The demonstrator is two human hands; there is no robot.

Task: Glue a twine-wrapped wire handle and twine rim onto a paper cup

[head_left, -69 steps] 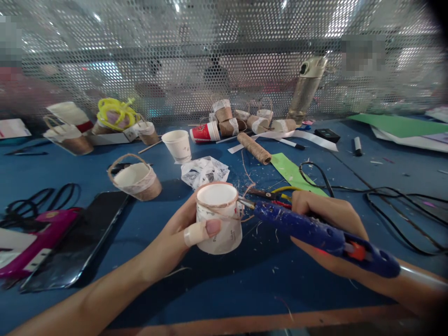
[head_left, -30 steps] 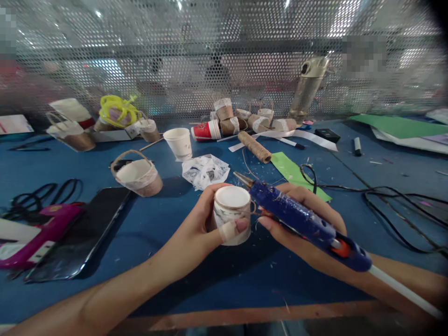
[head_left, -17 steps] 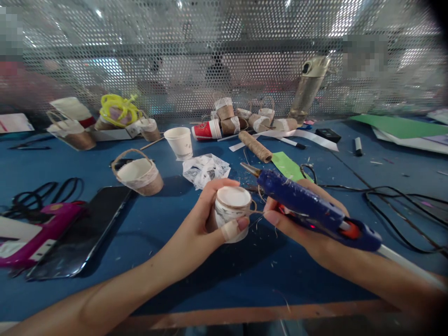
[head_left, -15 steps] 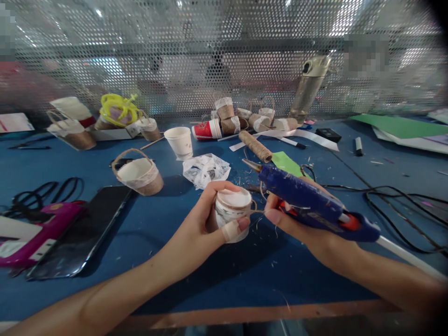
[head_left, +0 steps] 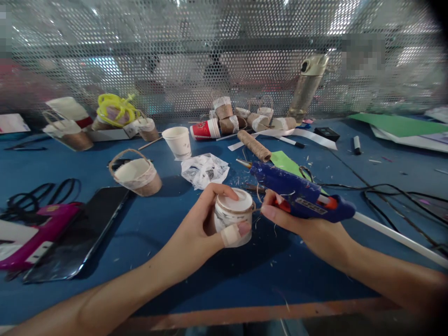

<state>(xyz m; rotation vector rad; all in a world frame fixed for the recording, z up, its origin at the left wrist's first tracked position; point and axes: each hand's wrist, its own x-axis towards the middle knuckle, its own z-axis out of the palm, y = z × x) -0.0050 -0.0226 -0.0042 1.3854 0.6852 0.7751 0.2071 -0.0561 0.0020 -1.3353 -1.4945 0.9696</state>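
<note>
My left hand is wrapped round a small white paper cup, which is upside down with its base facing up. A pale bandage circles the left thumb. Thin brown twine runs round the cup near its base and across to my right fingers, which pinch it. In that same right hand lies a blue hot glue gun, its metal nozzle pointing left above the cup. A white glue stick sticks out of its back end. Past the cup rests a crumpled piece of white lace.
A twine-wrapped basket cup, a phone and a magenta glue gun lie left. Behind are a white cup, red cups, a twine roll and a bottle. Black cables run right.
The glue gun has shifted left and tilted slightly in my right hand. The cup has tipped a little, showing more of its base. My left hand keeps its grip.
</note>
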